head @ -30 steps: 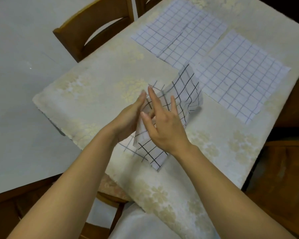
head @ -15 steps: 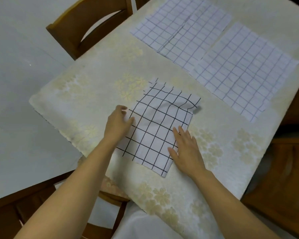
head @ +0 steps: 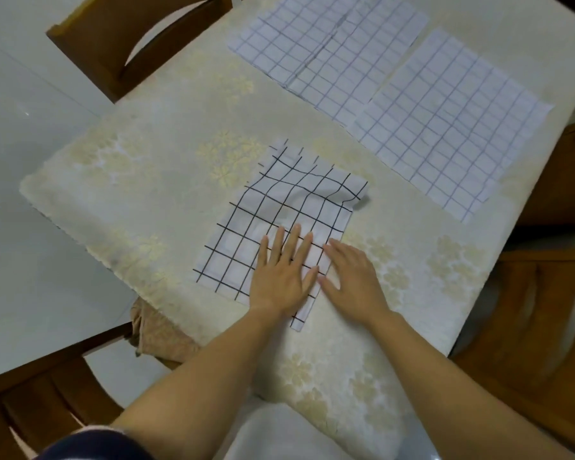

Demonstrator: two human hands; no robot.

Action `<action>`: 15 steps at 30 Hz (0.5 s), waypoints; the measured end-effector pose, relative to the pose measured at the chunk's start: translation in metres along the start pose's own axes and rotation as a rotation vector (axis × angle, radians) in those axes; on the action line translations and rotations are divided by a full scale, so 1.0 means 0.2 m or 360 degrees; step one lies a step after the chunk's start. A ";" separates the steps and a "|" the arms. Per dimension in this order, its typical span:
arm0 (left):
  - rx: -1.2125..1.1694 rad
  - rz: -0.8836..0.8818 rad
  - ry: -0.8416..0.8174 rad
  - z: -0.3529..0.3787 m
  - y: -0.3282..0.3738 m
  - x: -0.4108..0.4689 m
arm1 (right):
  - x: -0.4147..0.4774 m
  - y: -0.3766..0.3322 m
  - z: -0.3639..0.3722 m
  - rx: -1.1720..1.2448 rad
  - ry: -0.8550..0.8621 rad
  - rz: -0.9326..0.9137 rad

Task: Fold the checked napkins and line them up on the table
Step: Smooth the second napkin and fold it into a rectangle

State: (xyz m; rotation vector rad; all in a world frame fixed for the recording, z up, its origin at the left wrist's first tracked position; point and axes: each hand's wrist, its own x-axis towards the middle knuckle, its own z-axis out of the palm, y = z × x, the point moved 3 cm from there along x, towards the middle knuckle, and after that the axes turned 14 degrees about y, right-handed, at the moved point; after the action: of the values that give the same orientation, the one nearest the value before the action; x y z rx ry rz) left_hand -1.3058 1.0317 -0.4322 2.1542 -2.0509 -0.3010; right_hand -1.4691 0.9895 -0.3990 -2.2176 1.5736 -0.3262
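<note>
Both hands are now lying together at the near right of the black-checked napkin (head: 279, 220), having slid in from its two sides. At the left, the left hand (head: 281, 277) is pressing flat on the cloth, fingers (head: 289, 244) spread and gripping nothing. Beside it, the right hand (head: 352, 280) is resting open over the napkin's right edge and the desk (head: 146, 194). Smoothing outward toward the far puckered corner would likely flatten it. Farther right, two pale napkins (head: 445, 127) are lying flat.
</note>
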 end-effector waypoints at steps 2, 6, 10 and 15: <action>0.0017 0.0022 -0.0005 -0.01 0.01 0.00 | 0.08 0.06 -0.05 0.0356 0.0221 0.0326; 0.0063 0.0055 -0.0039 -0.04 0.02 0.00 | 0.32 0.14 -0.15 0.0821 0.0445 0.1242; 0.0097 0.0055 -0.0037 -0.04 0.02 0.00 | 0.60 0.17 -0.25 0.0905 0.0361 0.1321; 0.0071 0.0050 -0.0021 -0.05 0.03 0.01 | 0.82 0.19 -0.31 0.0940 0.0307 0.1410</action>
State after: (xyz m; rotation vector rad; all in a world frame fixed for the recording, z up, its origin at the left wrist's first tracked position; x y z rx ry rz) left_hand -1.3089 1.0300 -0.4221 2.1489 -2.1162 -0.2687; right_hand -1.4707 0.8128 -0.3677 -0.9540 2.0382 -0.6263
